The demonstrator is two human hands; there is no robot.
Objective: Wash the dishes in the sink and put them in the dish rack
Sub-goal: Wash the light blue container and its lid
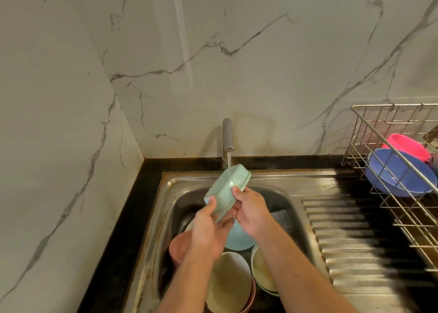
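A pale green rectangular dish is held tilted under the running tap, above the steel sink. My left hand grips its lower left end. My right hand holds its right side, fingers curled round the edge. Below my hands the basin holds a light blue plate, a pink bowl, a cream bowl and another cream bowl. At the right stands a wire dish rack holding a blue bowl and a pink bowl.
A ribbed steel drainboard lies between the sink and the rack. Black countertop borders the sink at left and back. Marble walls close in the corner. A grey sponge sits in the basin by my right wrist.
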